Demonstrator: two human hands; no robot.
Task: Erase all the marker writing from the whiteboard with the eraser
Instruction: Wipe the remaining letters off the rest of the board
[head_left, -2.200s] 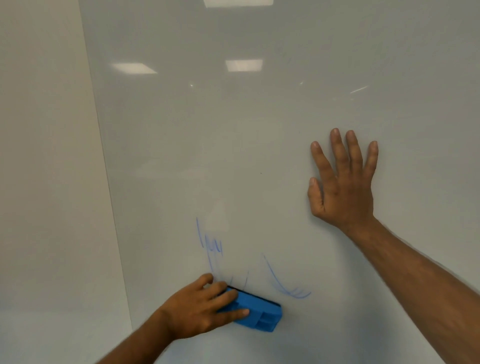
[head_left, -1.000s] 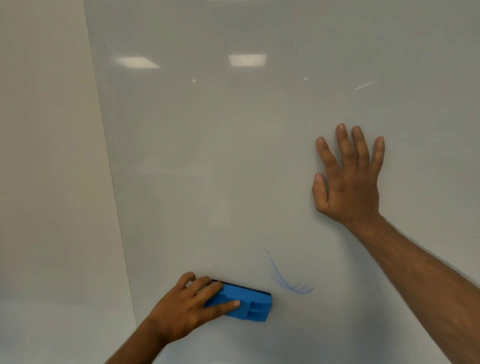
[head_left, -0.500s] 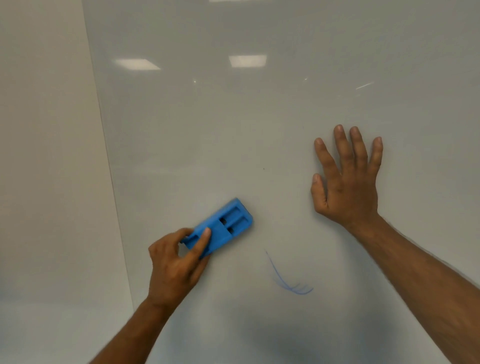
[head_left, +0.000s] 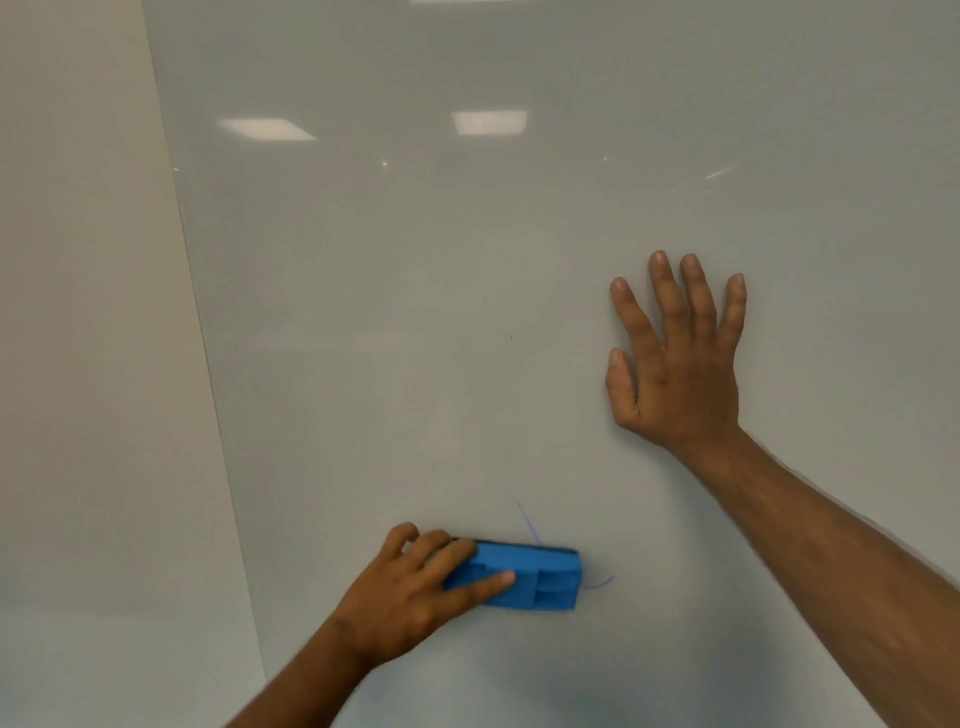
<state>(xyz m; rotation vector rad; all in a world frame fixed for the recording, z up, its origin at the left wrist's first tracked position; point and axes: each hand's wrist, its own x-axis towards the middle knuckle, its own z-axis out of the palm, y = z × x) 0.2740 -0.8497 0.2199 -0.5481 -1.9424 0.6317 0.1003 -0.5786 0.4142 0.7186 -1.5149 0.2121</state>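
Left hand (head_left: 410, 597) is gripping the eraser (head_left: 524, 579), fingers curled over it, long axis pointing rightward beyond the fingertips; remaining mark (head_left: 597, 583) is lying just past its far end; right hand (head_left: 675, 364) is pressing the whiteboard (head_left: 467, 312), fingers spread.

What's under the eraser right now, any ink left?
The eraser covers the middle of the blue stroke; its ends show above it and at its right. What is beneath it is hidden. The left hand grips it.

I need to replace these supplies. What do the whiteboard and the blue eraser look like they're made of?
Whiteboard: a smooth, glossy pale panel, probably glass or coated steel; it mirrors the ceiling lights sharply.

Blue eraser: a matte blue block with square recesses, likely moulded foam or plastic. A dark strip along its top edge, seemingly felt, lies against the board.
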